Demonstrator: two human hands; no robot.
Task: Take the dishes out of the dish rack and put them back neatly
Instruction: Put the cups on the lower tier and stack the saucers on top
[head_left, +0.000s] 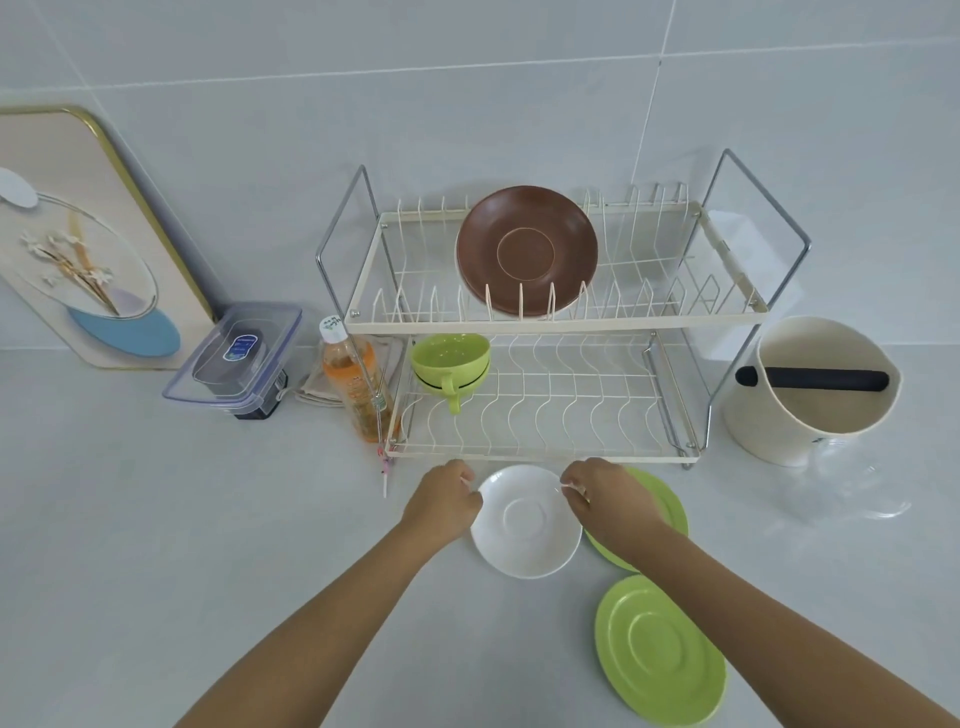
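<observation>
A white saucer (524, 525) lies on the counter in front of the two-tier wire dish rack (550, 322). My left hand (441, 499) pinches its left rim and my right hand (602, 499) pinches its right rim. Under my right hand lies a green saucer (667, 501), partly hidden. Another green saucer (660, 649) lies nearer to me on the right. A brown plate (527, 249) stands upright in the rack's top tier. Green cups (451, 364) sit at the left of the bottom tier.
A cream bucket (810, 410) with a black bar stands right of the rack. A drink bottle (356, 384), a folded cloth (317, 387) and a clear lidded container (239, 358) sit to the left. A framed picture (88, 234) leans on the tiled wall.
</observation>
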